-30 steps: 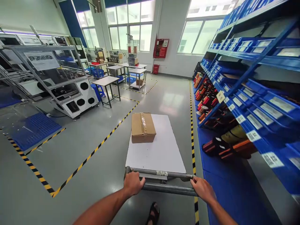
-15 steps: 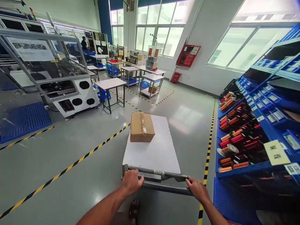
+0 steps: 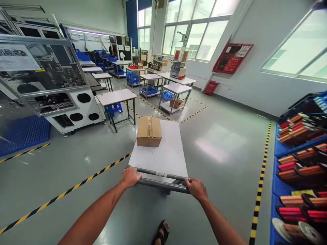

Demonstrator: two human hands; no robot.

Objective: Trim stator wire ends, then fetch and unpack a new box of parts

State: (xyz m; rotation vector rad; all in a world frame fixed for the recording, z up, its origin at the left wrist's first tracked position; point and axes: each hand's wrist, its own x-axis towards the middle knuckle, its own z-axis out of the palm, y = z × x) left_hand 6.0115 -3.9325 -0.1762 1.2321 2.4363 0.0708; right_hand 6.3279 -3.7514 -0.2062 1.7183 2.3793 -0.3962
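A flat cart with a white platform (image 3: pixel 168 149) stands in front of me, its grey metal handle (image 3: pixel 163 183) nearest my body. My left hand (image 3: pixel 130 177) is wrapped round the handle's left end. Round its right end my right hand (image 3: pixel 196 189) is closed. A taped brown cardboard box (image 3: pixel 149 132) rests on the far left part of the platform. A small white label with writing is on the upper bar, between my hands.
A white-topped table (image 3: pixel 117 97) stands ahead to the left, near a large machine (image 3: pixel 76 109). Smaller tables (image 3: pixel 176 88) are further ahead. On the right, a blue rack (image 3: pixel 277 177) holds copper and red spools. Yellow-black tape (image 3: pixel 260 183) marks the floor.
The view has turned right and the cart has rolled forward, closer to the tables. Both hands remain on the handle. A sandalled foot now shows at the bottom.
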